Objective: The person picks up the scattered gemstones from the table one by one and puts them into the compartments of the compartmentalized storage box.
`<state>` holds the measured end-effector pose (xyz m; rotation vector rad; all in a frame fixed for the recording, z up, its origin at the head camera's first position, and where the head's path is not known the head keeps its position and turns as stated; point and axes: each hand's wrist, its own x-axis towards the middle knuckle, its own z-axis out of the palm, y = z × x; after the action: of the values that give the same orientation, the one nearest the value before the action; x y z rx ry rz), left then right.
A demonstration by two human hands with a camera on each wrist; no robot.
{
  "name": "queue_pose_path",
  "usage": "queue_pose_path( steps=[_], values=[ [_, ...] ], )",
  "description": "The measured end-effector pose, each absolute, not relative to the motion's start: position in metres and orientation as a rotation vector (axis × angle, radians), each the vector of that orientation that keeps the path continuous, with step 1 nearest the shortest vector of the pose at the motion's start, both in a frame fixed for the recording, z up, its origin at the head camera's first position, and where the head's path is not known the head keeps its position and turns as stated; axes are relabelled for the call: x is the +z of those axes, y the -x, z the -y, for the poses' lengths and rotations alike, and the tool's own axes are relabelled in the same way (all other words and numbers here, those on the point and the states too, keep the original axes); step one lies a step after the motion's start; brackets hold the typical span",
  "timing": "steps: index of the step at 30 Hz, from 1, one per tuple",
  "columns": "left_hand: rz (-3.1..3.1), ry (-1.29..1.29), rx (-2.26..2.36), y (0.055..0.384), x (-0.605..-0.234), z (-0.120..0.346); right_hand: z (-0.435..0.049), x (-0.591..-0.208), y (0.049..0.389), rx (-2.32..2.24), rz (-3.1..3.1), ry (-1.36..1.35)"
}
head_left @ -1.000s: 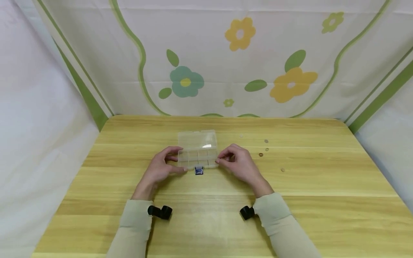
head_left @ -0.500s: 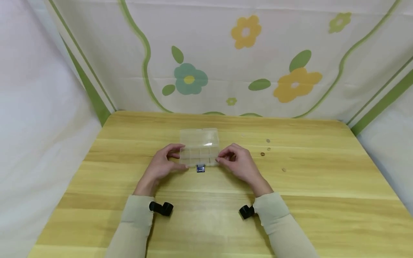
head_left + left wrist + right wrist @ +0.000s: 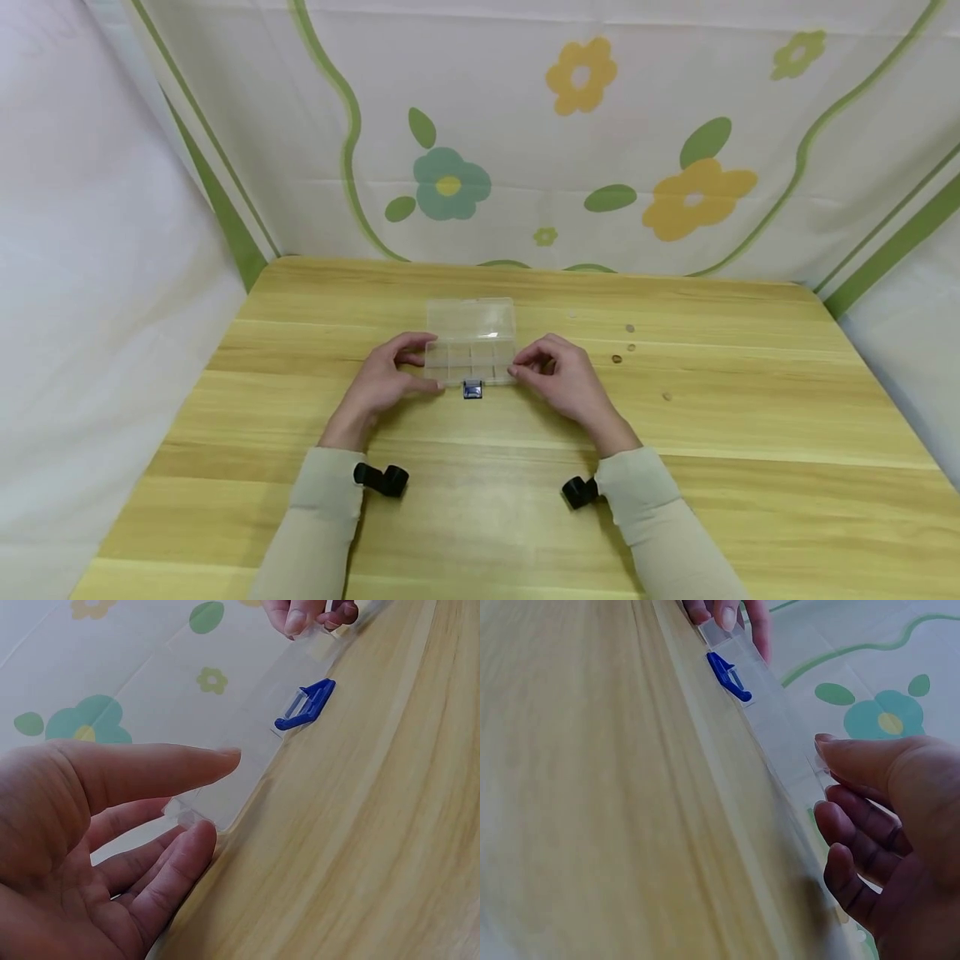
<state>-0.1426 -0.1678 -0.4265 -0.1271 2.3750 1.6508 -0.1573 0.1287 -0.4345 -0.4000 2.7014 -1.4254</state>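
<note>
A clear plastic compartment box (image 3: pixel 459 360) stands on the table with its lid (image 3: pixel 471 318) raised at the back. Its blue latch (image 3: pixel 472 389) sticks out from the front edge, lying near the tabletop. My left hand (image 3: pixel 386 379) grips the box's left end, thumb along the front and fingers behind. In the left wrist view, the thumb (image 3: pixel 157 771) lies over the clear wall. My right hand (image 3: pixel 558 375) holds the right end between thumb and fingers; its other fingers (image 3: pixel 855 832) are curled. Whether anything small is also between those fingertips is hidden.
Several small round pieces lie on the wooden table (image 3: pixel 480 500) to the right, among them a brown ring-like one (image 3: pixel 617 359), a grey one (image 3: pixel 630 328) and a pale one (image 3: pixel 667 397). A flowered curtain (image 3: pixel 517 142) hangs behind the table.
The head view has shifted slightly. Both hands keep their places at the two ends of the box, and the lid stays raised.
</note>
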Motion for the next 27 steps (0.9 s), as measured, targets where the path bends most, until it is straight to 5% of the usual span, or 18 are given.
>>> queue_pose_path(
  steps=[27],
  values=[
    [-2.367,0.131,1.67,0.144,-0.426,0.167,-0.174,-0.43,0.168,-1.378,-2.831,0.191]
  ],
)
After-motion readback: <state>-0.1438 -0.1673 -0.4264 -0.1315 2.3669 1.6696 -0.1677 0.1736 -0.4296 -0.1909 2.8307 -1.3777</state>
